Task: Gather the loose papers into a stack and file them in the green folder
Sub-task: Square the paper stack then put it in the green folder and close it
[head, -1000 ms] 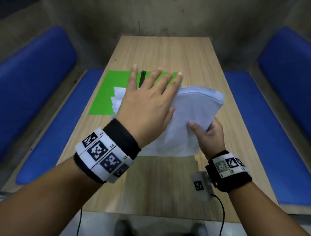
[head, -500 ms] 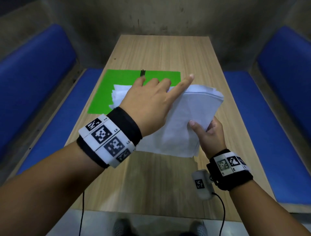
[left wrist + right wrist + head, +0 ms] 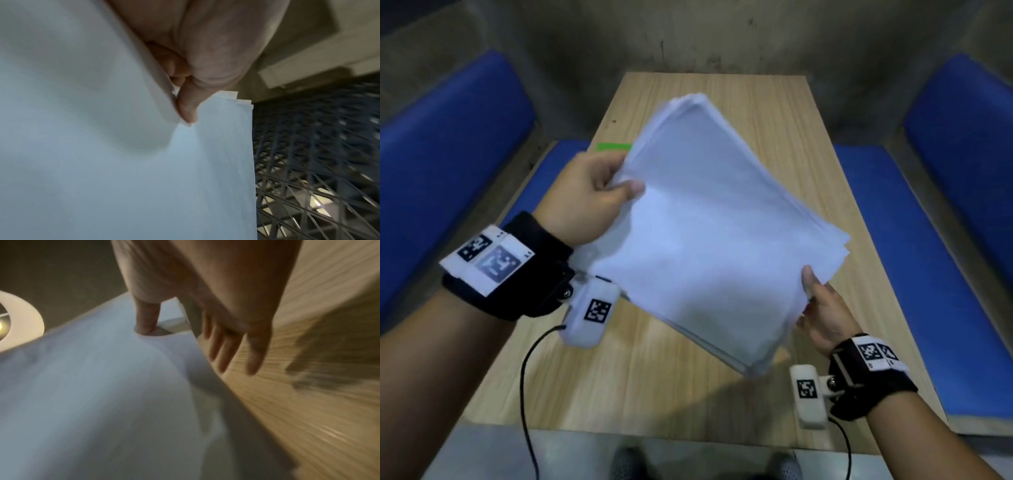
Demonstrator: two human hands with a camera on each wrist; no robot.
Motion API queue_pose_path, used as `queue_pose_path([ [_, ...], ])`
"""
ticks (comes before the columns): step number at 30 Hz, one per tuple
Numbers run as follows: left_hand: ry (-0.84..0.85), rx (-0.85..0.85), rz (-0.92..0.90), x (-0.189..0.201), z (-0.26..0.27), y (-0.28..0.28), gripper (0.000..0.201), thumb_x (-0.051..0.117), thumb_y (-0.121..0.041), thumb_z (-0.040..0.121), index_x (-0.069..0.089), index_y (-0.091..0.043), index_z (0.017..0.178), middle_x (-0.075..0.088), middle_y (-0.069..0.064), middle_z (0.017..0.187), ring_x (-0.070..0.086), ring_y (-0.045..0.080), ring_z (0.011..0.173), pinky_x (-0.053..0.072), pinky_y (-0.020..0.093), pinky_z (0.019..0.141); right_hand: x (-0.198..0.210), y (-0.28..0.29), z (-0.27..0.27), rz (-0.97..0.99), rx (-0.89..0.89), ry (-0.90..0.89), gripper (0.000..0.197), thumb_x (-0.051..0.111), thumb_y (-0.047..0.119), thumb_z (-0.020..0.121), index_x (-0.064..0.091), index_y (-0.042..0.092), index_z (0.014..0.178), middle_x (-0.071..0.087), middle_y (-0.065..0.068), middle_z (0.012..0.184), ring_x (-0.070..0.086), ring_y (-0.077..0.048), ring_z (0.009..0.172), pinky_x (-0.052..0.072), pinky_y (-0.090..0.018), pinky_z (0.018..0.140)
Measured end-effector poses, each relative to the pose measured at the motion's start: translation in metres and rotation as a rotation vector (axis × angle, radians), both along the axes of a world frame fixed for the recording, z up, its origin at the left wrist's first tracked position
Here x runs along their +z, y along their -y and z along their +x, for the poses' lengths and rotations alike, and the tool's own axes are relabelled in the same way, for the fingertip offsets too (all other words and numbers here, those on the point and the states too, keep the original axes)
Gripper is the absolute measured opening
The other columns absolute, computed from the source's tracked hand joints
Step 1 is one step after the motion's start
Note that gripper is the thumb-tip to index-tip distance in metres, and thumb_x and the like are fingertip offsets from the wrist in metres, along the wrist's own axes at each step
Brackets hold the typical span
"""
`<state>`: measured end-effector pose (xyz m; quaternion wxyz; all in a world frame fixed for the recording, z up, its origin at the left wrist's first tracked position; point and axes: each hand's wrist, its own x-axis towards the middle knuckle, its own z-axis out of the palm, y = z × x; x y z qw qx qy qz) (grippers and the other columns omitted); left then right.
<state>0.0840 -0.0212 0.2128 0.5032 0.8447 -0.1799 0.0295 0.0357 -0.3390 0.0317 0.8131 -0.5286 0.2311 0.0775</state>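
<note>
A stack of white papers [image 3: 709,240] is held tilted in the air above the wooden table [image 3: 688,394]. My left hand [image 3: 623,186] pinches its left edge, thumb on top; the left wrist view shows the thumb [image 3: 188,107] pressed onto the sheets [image 3: 123,170]. My right hand [image 3: 812,291] holds the lower right edge, with its thumb [image 3: 146,321] on top and its fingers [image 3: 226,352] stretched out below the edge. The sheets' edges are slightly uneven. The green folder [image 3: 614,147] lies on the table behind the stack; only a small strip shows.
Blue padded benches run along the left [image 3: 448,164] and right [image 3: 945,246] sides of the narrow table. A grey wall [image 3: 705,34] closes off the far end. Bare tabletop shows in front of and beyond the stack.
The stack has come up off the table and folder and now tilts toward me. My left hand went from lying flat on top to pinching the left edge. The right hand keeps its hold.
</note>
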Motion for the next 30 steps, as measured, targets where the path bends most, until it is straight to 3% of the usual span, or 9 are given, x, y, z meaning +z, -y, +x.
queue_pose_path([
  [3,-0.149,0.079,-0.118,-0.046,0.003,-0.016,0.024,0.054,-0.015,0.08,0.063,-0.02,0.102,0.073,-0.024,0.085,0.065,-0.004,0.079,0.052,0.021,0.076,0.006,0.003,0.003,-0.037,0.031,0.09,0.033,0.055,0.012,0.092,0.057,0.016,0.125,0.067,-0.007,0.119,0.064,-0.029,0.104,0.057,-0.032,0.073],
  [6,-0.224,0.152,-0.199,-0.086,-0.003,-0.02,0.034,0.052,-0.011,0.078,0.058,-0.021,0.11,0.073,-0.022,0.092,0.065,-0.002,0.086,0.049,0.027,0.083,0.017,0.004,0.009,-0.279,-0.074,0.19,0.032,0.06,0.005,0.082,0.06,0.014,0.113,0.068,-0.011,0.108,0.064,-0.026,0.088,0.05,-0.033,0.07],
  [10,-0.124,0.233,-0.314,-0.104,-0.019,-0.006,0.041,0.051,0.002,0.087,0.05,-0.015,0.124,0.066,-0.013,0.11,0.063,0.0,0.1,0.049,0.023,0.085,0.059,-0.011,0.008,-0.462,-0.199,0.393,0.034,0.053,-0.002,0.089,0.061,0.029,0.099,0.069,0.0,0.102,0.067,-0.022,0.096,0.054,-0.036,0.085],
  [13,0.035,0.371,-0.376,-0.106,-0.029,0.002,0.04,0.046,0.011,0.091,0.043,0.002,0.129,0.06,-0.007,0.111,0.06,-0.009,0.097,0.048,0.01,0.081,0.087,-0.022,0.0,-0.475,-0.259,0.571,0.034,0.053,-0.001,0.092,0.059,0.032,0.102,0.066,0.006,0.103,0.065,-0.009,0.098,0.054,-0.022,0.081],
  [15,0.082,0.432,-0.405,-0.112,-0.037,0.007,0.036,0.049,0.01,0.09,0.047,-0.001,0.124,0.059,-0.007,0.107,0.059,-0.01,0.094,0.047,0.01,0.08,0.087,-0.027,-0.007,-0.496,-0.269,0.605,0.034,0.054,0.0,0.092,0.056,0.033,0.102,0.064,0.01,0.102,0.064,0.001,0.094,0.052,-0.017,0.079],
  [18,0.006,0.491,-0.455,-0.137,-0.053,0.01,0.029,0.06,-0.011,0.08,0.049,-0.026,0.102,0.057,-0.003,0.094,0.058,-0.002,0.084,0.048,0.018,0.075,0.06,-0.034,-0.017,-0.548,-0.219,0.527,0.034,0.058,0.004,0.09,0.053,0.035,0.104,0.063,0.007,0.101,0.064,-0.001,0.093,0.054,-0.031,0.083],
  [21,-0.055,0.553,-0.443,-0.157,-0.064,0.01,0.033,0.062,-0.029,0.072,0.044,-0.031,0.099,0.053,0.008,0.102,0.055,0.015,0.093,0.047,0.036,0.082,0.04,-0.04,-0.027,-0.599,-0.154,0.427,0.031,0.063,0.028,0.078,0.049,0.039,0.103,0.061,-0.012,0.108,0.063,-0.025,0.098,0.051,-0.055,0.086],
  [26,0.011,0.605,-0.538,-0.147,-0.051,0.013,0.052,0.067,-0.044,0.075,0.04,-0.027,0.115,0.052,0.015,0.121,0.056,0.025,0.105,0.048,0.039,0.091,0.048,-0.046,-0.018,-0.684,-0.234,0.435,0.045,0.074,0.045,0.067,0.046,0.049,0.102,0.056,-0.008,0.118,0.056,-0.03,0.108,0.048,-0.053,0.092],
  [30,0.081,0.753,-0.565,-0.134,-0.032,0.021,0.05,0.065,-0.049,0.071,0.048,-0.02,0.108,0.05,-0.014,0.095,0.049,-0.016,0.079,0.039,0.005,0.073,0.059,-0.05,0.002,-0.622,-0.344,0.467,0.048,0.071,0.051,0.064,0.054,0.028,0.101,0.055,0.011,0.1,0.054,0.003,0.098,0.045,-0.023,0.092],
])
